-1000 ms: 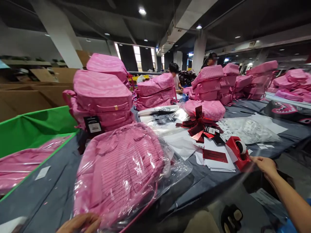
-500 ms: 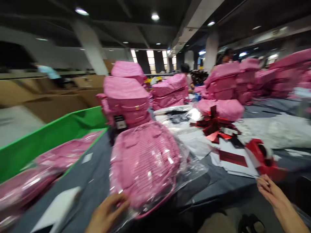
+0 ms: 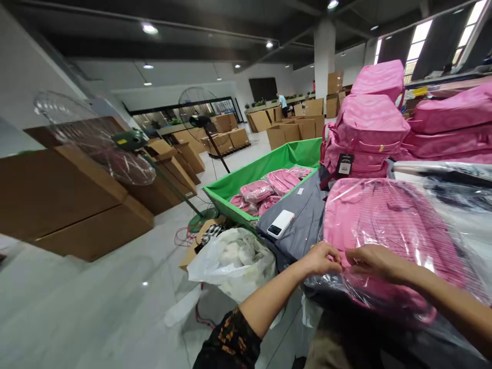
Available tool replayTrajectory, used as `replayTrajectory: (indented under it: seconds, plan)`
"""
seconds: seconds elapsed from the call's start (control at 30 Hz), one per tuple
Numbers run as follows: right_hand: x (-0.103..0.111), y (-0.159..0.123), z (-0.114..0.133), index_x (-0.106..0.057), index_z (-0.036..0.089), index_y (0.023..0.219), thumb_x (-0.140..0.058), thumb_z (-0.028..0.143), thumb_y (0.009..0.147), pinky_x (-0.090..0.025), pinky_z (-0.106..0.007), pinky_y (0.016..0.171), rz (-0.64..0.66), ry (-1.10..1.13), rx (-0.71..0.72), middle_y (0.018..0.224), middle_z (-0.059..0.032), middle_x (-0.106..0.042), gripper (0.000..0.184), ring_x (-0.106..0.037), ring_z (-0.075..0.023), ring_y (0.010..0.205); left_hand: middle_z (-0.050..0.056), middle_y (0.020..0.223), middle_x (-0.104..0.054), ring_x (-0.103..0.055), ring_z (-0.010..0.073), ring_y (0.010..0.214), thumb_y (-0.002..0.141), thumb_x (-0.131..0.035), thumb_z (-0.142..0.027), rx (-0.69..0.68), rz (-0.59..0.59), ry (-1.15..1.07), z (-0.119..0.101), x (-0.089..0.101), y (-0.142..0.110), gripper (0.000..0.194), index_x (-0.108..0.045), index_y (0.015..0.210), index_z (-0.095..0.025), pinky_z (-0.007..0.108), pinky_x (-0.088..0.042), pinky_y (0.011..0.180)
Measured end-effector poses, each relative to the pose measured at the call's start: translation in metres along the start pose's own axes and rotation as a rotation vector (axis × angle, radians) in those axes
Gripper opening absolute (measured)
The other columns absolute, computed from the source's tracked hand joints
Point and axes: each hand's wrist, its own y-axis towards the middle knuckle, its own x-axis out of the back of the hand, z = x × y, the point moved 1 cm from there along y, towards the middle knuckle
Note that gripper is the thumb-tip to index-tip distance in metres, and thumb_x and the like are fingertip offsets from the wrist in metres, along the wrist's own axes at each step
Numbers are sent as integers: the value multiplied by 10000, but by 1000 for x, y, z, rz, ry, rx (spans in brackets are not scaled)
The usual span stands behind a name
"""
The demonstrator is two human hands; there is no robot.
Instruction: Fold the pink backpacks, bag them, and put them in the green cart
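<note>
A pink backpack (image 3: 384,215) lies flat on the grey-covered table, inside a clear plastic bag (image 3: 361,289). At the bag's near left edge, my left hand (image 3: 325,257) is closed, its fingertips pinching the plastic. Close beside it my right hand (image 3: 374,260) is also closed, thumb and fingers bent onto the same edge of the bag. What exactly lies between the fingertips is partly hidden. Behind the bagged backpack stands a stack of pink backpacks (image 3: 371,120), with a black and white hang tag (image 3: 345,165) on one.
A white phone-like device (image 3: 281,224) lies on the table's left part. Beyond it a green-walled bin (image 3: 246,174) holds several bagged pink backpacks. A white sack (image 3: 234,256), a fan (image 3: 130,139) and cardboard boxes (image 3: 96,220) stand on the left. Farther back is a person (image 3: 283,102).
The view has swung left. My right hand has come from the red tape dispenser to the bag's near edge, beside my left hand. Both now pinch there.
</note>
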Motion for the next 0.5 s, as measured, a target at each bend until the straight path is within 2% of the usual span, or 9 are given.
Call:
replayTrajectory:
  seconds: [0.1, 0.13, 0.2, 0.3, 0.37, 0.5]
  plan:
    - [0, 22, -18, -528, 224, 782, -665, 326, 768, -292, -260, 552, 95, 1, -77, 630, 30, -550, 171, -489, -149, 591, 9, 872, -757, -657, 202, 942, 689, -844, -262, -14, 14, -13, 3, 0, 0, 118, -750, 679, -191, 300, -436, 905]
    - [-1, 21, -23, -534, 226, 830, -692, 322, 750, -297, -255, 543, 86, 5, -92, 626, 37, -555, 201, -500, -152, 587, 10, 877, -759, -659, 205, 955, 694, -840, -255, -21, 15, -17, 4, 1, 0, 110, -750, 683, -194, 305, -434, 916]
    - [-3, 13, -27, -517, 229, 878, -680, 301, 768, -289, -260, 548, -25, -64, -129, 613, 42, -548, 210, -502, -158, 581, 16, 896, -764, -663, 204, 961, 699, -837, -227, -29, 17, -20, 6, 1, 1, 97, -746, 689, -192, 313, -428, 930]
    - [-9, -8, -16, -482, 231, 801, -557, 294, 877, -280, -280, 583, -197, -185, -128, 659, 7, -595, 124, -521, -164, 592, 22, 918, -770, -663, 201, 957, 705, -842, -214, -25, 6, 13, 7, 0, 1, 106, -740, 694, -189, 325, -418, 954]
    - [-18, -14, -1, -490, 228, 781, -518, 314, 917, -295, -279, 602, -174, -169, -117, 744, -19, -657, 164, -567, -170, 637, 18, 929, -773, -659, 198, 957, 723, -833, -221, -22, 6, 58, 6, -1, 0, 99, -740, 705, -191, 331, -412, 966]
    - [-36, 0, 18, -568, 213, 775, -574, 309, 879, -274, -288, 580, -90, -170, -255, 755, -52, -701, 141, -635, -206, 672, 3, 939, -770, -659, 194, 946, 754, -809, -242, -21, 32, 160, -2, -1, -3, 89, -739, 727, -194, 334, -417, 968]
